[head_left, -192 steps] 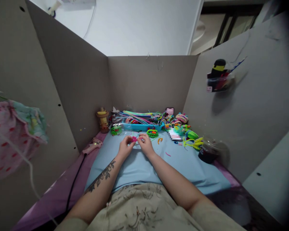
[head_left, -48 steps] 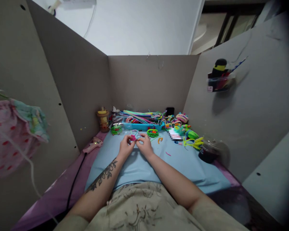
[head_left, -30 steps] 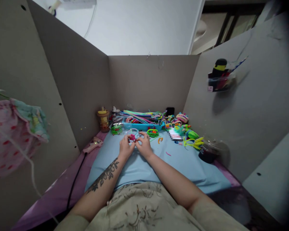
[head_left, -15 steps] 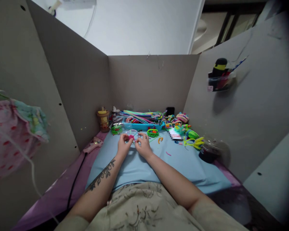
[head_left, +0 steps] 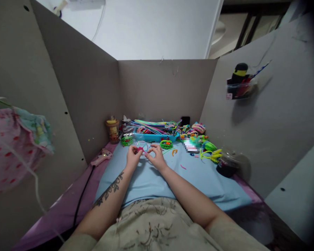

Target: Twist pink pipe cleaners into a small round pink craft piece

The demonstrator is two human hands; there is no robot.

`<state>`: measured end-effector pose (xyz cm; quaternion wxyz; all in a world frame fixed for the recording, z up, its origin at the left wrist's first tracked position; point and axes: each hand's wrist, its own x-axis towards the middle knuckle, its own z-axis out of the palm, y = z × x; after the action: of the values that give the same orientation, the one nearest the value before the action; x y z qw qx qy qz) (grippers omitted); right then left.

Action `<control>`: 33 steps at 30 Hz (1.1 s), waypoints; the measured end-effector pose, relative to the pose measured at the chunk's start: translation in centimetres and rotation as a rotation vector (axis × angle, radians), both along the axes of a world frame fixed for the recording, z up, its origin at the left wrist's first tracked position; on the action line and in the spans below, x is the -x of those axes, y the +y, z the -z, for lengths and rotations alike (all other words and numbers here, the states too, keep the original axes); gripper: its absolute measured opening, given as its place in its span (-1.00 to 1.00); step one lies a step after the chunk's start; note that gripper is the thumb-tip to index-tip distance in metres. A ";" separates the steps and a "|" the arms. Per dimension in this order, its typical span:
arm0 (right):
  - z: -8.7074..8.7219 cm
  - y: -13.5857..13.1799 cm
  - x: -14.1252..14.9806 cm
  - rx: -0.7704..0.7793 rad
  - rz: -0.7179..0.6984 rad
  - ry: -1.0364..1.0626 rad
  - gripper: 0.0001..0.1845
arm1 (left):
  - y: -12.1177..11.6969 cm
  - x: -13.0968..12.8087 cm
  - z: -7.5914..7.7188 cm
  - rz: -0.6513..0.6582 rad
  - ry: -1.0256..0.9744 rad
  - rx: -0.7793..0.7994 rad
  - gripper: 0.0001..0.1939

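Over the light blue cloth (head_left: 157, 184), my left hand (head_left: 133, 157) pinches a small bright pink piece of twisted pipe cleaner (head_left: 140, 149). My right hand (head_left: 156, 157) is closed finger to thumb on a thin pink end that runs out from that piece. A pale loop of pipe cleaner (head_left: 143, 142) curves up behind the fingers and seems joined to the pink part; the join is too small to make out. Just beyond my right hand sits a green woven pipe-cleaner piece (head_left: 166, 144) with orange in it. An orange curl (head_left: 174, 152) and a pink scrap (head_left: 183, 167) lie to the right.
A blue tray (head_left: 157, 138) heaped with pipe cleaners stands at the back. On the left are a pink glue gun (head_left: 102, 157) and a brown-lidded cup (head_left: 112, 129). Coloured pieces and a dark tub (head_left: 226, 165) line the right. Grey panels (head_left: 164, 90) enclose the table.
My hands have drawn slightly apart, the left moving left with the pink piece, and a thin pink strand now spans between them. Earlier, the fingertips were close together. The phone's screen has gone dark.
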<state>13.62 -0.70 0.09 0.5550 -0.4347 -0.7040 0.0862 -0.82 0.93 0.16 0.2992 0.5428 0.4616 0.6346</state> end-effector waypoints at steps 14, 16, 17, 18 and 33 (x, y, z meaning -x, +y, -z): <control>0.3 0.4 -0.4 -0.118 0.067 -0.036 -0.91 | -0.3 -0.4 0.3 0.127 0.094 -0.011 -0.73; 0.5 0.6 -0.5 -0.109 0.089 -0.031 -0.89 | -0.6 -0.6 0.2 0.128 0.183 -0.044 -0.77; 0.5 0.7 -0.6 -0.104 0.099 -0.030 -0.88 | -0.7 -0.6 0.2 0.133 0.214 -0.051 -0.79; 0.5 0.7 -0.6 -0.099 0.106 -0.032 -0.88 | -0.8 -0.7 0.2 0.143 0.238 -0.053 -0.80; 0.9 1.1 -0.6 -0.027 0.096 -0.079 -0.88 | -0.8 -0.5 0.5 0.249 0.337 -0.073 -0.87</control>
<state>14.22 0.38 -0.80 0.5360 -0.4633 -0.7049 0.0326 -0.35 0.10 -0.30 0.2741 0.7046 0.4111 0.5093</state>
